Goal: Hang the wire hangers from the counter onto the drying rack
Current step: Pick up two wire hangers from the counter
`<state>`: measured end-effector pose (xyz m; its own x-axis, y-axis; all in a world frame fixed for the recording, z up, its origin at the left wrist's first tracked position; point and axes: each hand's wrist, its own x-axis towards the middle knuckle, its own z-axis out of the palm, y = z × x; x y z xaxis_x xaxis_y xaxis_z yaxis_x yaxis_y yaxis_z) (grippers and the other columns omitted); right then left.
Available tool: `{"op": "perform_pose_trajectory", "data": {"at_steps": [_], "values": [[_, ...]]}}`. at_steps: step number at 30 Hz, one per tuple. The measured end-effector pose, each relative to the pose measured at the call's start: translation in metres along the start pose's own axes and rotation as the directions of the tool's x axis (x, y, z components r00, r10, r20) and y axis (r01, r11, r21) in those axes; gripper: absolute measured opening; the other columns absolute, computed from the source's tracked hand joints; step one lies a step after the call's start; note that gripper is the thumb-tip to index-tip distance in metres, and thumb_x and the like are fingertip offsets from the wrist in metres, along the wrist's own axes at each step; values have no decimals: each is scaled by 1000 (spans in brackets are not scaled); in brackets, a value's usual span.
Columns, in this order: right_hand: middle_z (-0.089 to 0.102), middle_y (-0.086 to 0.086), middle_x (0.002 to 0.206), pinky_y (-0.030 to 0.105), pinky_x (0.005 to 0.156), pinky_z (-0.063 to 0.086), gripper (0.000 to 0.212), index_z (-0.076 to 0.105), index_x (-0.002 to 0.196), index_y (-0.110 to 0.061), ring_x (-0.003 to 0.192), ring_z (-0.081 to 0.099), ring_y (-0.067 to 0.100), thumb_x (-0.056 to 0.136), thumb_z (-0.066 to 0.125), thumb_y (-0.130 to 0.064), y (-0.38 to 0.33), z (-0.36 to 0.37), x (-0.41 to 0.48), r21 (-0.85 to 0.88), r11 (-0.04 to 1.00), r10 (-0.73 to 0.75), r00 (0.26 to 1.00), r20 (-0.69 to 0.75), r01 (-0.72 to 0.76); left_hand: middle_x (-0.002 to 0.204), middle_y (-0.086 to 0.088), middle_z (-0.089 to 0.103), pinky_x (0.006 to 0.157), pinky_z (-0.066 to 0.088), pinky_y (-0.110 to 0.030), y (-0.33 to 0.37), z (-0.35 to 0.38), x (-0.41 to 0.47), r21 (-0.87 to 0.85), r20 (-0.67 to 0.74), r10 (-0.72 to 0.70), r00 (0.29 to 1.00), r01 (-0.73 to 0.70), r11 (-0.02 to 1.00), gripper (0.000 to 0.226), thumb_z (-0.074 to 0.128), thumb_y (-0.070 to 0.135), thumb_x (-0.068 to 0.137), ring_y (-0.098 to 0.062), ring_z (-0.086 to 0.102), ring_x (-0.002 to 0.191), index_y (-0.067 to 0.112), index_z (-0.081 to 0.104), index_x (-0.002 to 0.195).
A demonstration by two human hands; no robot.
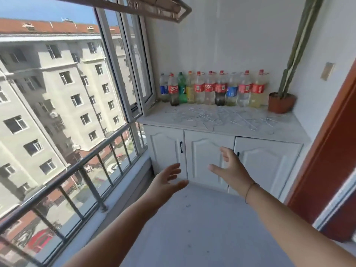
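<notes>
Several thin wire hangers point(210, 117) lie scattered flat on the pale marble counter point(285, 130) at the far end of the balcony. The drying rack point(154, 8) hangs overhead at the top of the view, a brown metal frame with bars. My left hand point(167, 180) and my right hand point(229, 168) are both stretched forward at cabinet height, fingers spread, holding nothing. Both hands are well short of the counter and far below the rack.
A row of plastic soda bottles point(212, 89) lines the counter's back wall. A potted cactus point(282, 102) stands at the counter's right end. White cabinet doors point(210, 157) sit below. A window with a railing point(77, 166) runs along the left; a red-brown door frame point(327, 151) is on the right.
</notes>
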<state>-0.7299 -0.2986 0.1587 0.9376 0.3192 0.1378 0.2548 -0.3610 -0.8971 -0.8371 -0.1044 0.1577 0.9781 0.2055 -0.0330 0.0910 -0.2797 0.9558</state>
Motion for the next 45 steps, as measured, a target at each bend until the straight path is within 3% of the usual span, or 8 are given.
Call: {"op": "perform_pose_trajectory", "data": {"at_steps": [4, 9, 19, 26, 31, 35, 40, 45], "values": [[42, 2, 140, 27, 104, 33, 62, 40, 133, -15, 130, 40, 15, 80, 70, -23, 9, -8, 64, 39, 998, 47, 997, -57, -44, 126, 9, 56, 96, 41, -27, 1, -8, 81, -3, 41, 12, 999, -12, 1000, 60, 71, 28, 80, -9, 51, 119, 28, 46, 134], [52, -3, 124, 22, 90, 35, 40, 50, 115, -24, 117, 49, 13, 80, 69, -21, 14, -17, 141, 78, 994, 84, 989, -121, -75, 123, 8, 59, 97, 42, -29, 7, -18, 185, -2, 82, 22, 996, -22, 1000, 50, 71, 26, 81, -10, 53, 116, 31, 50, 126], [59, -1, 112, 18, 80, 38, 32, 57, 111, -16, 104, 54, 13, 81, 68, -18, 75, -54, 264, 124, 978, 193, 956, -219, -169, 114, 7, 61, 85, 45, -21, -5, 24, 353, -6, 176, -6, 984, 7, 1000, 43, 73, 22, 80, -10, 57, 109, 31, 52, 117], [61, -1, 107, 14, 76, 41, 30, 58, 111, -13, 100, 57, 12, 82, 65, -17, 129, -89, 383, 120, 972, 222, 960, -170, -204, 115, 9, 62, 91, 45, -26, -5, 62, 471, -19, 128, -41, 991, 43, 999, 40, 73, 26, 79, -10, 57, 110, 33, 55, 114], [62, 1, 102, 25, 85, 46, 22, 60, 106, -13, 94, 59, 13, 83, 64, -15, 167, -114, 466, 89, 964, 258, 960, -108, -249, 117, 12, 61, 77, 42, -24, 1, 85, 543, -8, 51, -81, 995, 81, 997, 41, 69, 26, 83, -7, 57, 110, 31, 54, 121], [64, 2, 96, 17, 71, 44, 18, 63, 101, -11, 88, 58, 14, 83, 63, -14, 204, -123, 521, 64, 952, 303, 949, -86, -298, 116, 11, 61, 74, 42, -23, -5, 96, 586, -10, 23, -122, 992, 122, 992, 42, 67, 25, 84, -8, 57, 110, 27, 53, 123], [63, 2, 88, 18, 67, 42, 10, 64, 93, -13, 83, 58, 15, 83, 63, -13, 238, -110, 571, 75, 928, 370, 928, -46, -366, 117, 5, 62, 84, 44, -23, -22, 91, 632, -37, -15, -179, 984, 178, 983, 46, 73, 30, 77, -10, 58, 110, 26, 55, 120], [61, -2, 75, 17, 62, 41, 7, 67, 87, -12, 72, 56, 11, 82, 63, -14, 259, -82, 617, 75, 909, 409, 912, 23, -409, 116, 4, 63, 82, 45, -20, -42, 73, 682, -39, -29, -235, 972, 233, 972, 50, 73, 37, 69, -10, 59, 108, 27, 56, 115]]}}
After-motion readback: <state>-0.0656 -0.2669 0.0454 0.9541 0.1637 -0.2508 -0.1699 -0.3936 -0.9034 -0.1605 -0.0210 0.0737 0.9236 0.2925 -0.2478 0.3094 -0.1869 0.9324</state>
